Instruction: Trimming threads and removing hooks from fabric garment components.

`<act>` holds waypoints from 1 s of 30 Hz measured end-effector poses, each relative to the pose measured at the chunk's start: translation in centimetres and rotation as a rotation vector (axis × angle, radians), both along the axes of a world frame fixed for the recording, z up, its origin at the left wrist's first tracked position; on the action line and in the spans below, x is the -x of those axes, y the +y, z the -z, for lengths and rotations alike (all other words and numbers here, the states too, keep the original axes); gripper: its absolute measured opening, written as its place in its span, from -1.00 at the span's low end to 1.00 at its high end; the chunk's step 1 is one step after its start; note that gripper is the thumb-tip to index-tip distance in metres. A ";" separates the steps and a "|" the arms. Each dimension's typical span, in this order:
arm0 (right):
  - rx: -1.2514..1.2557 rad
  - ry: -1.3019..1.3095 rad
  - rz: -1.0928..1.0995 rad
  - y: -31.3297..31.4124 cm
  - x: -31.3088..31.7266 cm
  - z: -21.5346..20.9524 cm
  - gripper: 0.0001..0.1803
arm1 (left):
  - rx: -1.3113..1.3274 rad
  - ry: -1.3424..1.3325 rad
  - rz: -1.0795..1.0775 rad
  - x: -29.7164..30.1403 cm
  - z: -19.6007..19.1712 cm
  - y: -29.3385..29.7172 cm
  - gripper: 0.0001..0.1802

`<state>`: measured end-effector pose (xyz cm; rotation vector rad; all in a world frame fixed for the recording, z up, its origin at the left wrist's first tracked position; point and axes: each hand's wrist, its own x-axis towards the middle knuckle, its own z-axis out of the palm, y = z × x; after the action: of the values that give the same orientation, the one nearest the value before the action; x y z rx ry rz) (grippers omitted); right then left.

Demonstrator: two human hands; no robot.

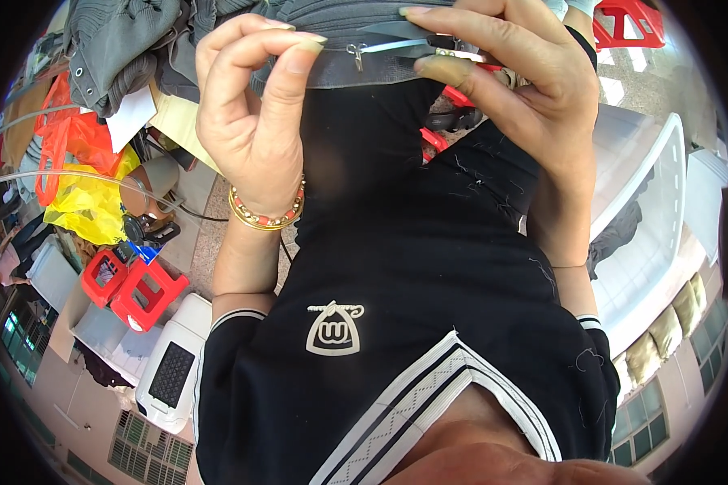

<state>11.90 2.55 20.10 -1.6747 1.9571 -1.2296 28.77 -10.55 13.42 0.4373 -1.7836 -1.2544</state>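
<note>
My left hand (pixel 255 109) is raised at the upper middle, thumb and forefinger pinched together. Whatever lies between those fingertips is too small to make out. Opposite it, my right hand (pixel 538 77) holds a pair of small thread snips (pixel 392 46), their blades pointing left. A tan covering wraps my right thumb tip. Just off the blade tips is a small silver metal piece (pixel 357 56), perhaps a pin. Behind both hands a grey knit garment (pixel 332 14) with a sheer-looking lower band lies across my lap.
More grey garments (pixel 125 52) are heaped at the upper left. Below them are red and yellow plastic bags (pixel 89 202), red stools (pixel 147 295) and a white bin (pixel 174 364). At right stands a translucent plastic tub (pixel 655 186) with dark cloth inside. Another red stool (pixel 631 23) is at the upper right.
</note>
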 end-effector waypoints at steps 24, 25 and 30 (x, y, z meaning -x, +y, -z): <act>0.268 -0.211 0.213 1.4 1.6 1.3 -0.67 | 0.282 -0.166 -0.094 0.3 1.5 -0.8 -0.75; 0.271 -0.212 0.225 1.7 1.6 1.5 -0.67 | 0.257 -0.169 -0.085 -0.1 1.8 -1.1 -0.76; 0.126 -0.289 0.295 2.7 1.4 3.0 -0.67 | 0.178 -0.223 -0.071 -1.3 1.9 -1.5 -0.80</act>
<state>10.48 5.23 17.05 -1.2023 2.0255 -1.6280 30.10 -12.09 11.54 0.5507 -2.0290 -1.0187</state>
